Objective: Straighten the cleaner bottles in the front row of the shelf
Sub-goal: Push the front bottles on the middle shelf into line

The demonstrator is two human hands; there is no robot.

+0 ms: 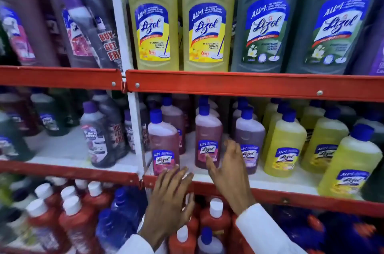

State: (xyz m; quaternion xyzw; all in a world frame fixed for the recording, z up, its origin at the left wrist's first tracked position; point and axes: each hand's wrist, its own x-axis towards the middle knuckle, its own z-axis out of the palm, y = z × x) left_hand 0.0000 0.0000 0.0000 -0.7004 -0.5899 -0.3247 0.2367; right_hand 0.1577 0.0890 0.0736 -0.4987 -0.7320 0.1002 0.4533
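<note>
On the middle shelf (270, 181) stands a front row of blue-capped cleaner bottles: a pink bottle (163, 141) at the left post, a second pink bottle (207, 135), a purple bottle (250, 135), then yellow bottles (284, 145) to the right. My left hand (169, 201) is open, fingers spread, just below the first pink bottle at the shelf's red front lip. My right hand (228, 172) is open between the second pink bottle and the purple one, thumb near the pink bottle's label. Neither hand grips a bottle.
The top shelf carries large yellow bottles (153, 17) and green bottles (268, 19). A white upright post (135, 129) splits the shelving; purple bottles (97, 135) stand left of it. Red white-capped bottles (74, 222) fill the shelf below.
</note>
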